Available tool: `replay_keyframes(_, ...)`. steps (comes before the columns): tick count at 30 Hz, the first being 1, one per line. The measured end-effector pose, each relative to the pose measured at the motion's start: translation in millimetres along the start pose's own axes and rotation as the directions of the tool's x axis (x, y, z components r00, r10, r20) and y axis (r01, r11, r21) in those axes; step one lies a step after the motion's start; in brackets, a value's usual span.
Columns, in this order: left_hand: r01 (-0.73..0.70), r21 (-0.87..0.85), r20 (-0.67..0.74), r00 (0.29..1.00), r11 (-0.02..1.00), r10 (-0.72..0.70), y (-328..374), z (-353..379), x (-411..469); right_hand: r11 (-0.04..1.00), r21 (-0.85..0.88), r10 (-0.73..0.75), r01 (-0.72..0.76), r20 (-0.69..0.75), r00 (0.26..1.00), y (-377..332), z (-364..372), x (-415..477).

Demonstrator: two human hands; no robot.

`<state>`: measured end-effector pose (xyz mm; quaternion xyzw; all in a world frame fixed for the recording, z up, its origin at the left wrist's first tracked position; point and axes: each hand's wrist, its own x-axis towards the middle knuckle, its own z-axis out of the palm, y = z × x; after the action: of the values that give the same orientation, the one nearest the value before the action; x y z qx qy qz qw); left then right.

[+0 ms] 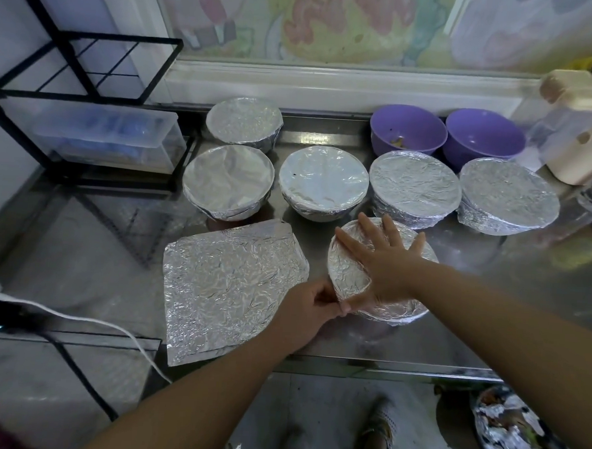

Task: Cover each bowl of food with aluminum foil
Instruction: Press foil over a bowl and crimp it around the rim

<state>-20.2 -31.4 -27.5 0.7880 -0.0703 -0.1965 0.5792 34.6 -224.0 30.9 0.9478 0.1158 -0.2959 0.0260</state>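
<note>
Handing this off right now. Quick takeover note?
Left hand pinches the foil cover at the rim of the near bowl. Right hand presses flat on top.
Done: five wrapped bowls stand behind it.
Left: finish crimping this one, then cover the two purple bowls at the back. A loose foil sheet lies left of the near bowl.

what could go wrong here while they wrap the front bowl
The right hand presses flat on the front bowl's foil cover; too much force could dent or tear it.
The left hand pinches that cover at the rim; a sharp tug may rip it.
The loose foil sheet lies right at the table's front edge, beside the left forearm; a brush could sweep it off.
</note>
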Motion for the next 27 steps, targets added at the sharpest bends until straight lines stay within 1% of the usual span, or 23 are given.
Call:
replay_keyframes(2,0.081,-0.037,0.049,0.996,0.996,-0.079,-0.2,-2.2,5.6,1.000,0.002,0.001,0.000,-0.008,1.000,0.3,0.5,0.4)
replay_keyframes(5,0.235,-0.183,0.167,0.964,0.955,-0.206,2.6,-5.4,12.6,1.000,0.012,0.002,-0.001,-0.020,1.000,0.4,1.4,0.8)
replay_keyframes(7,0.347,-0.228,0.260,0.922,0.910,-0.286,8.8,-9.5,18.1,1.000,0.011,0.006,-0.006,-0.027,1.000,0.2,1.5,1.1)
replay_keyframes(10,0.499,-0.267,0.386,0.839,0.824,-0.383,22.1,-16.8,25.4,1.000,0.005,0.011,-0.011,-0.033,0.999,-0.1,0.8,0.6)
replay_keyframes(12,0.563,-0.300,0.389,0.809,0.770,-0.440,29.8,-19.2,28.7,1.000,0.009,0.012,-0.012,-0.035,0.999,-0.5,0.2,-0.1)
replay_keyframes(15,0.603,-0.349,0.369,0.792,0.717,-0.486,36.2,-17.7,30.1,1.000,0.010,0.011,-0.011,-0.044,0.999,-1.0,0.5,-0.1)
replay_keyframes(21,0.619,-0.312,0.354,0.780,0.721,-0.516,45.3,-21.3,31.0,1.000,0.000,0.007,-0.007,-0.045,0.999,-1.0,0.9,-1.0)
replay_keyframes(23,0.634,-0.333,0.349,0.771,0.698,-0.533,46.7,-19.4,28.2,1.000,0.000,0.005,-0.005,-0.044,0.999,-1.0,0.9,-1.1)
replay_keyframes(25,0.658,-0.383,0.341,0.753,0.648,-0.563,44.4,-15.4,24.6,1.000,0.003,0.003,-0.003,-0.044,0.999,-0.9,1.2,-0.4)
replay_keyframes(27,0.684,-0.450,0.348,0.726,0.574,-0.593,40.2,-12.0,19.9,1.000,0.011,0.000,0.000,-0.044,0.999,-0.9,0.9,-0.1)
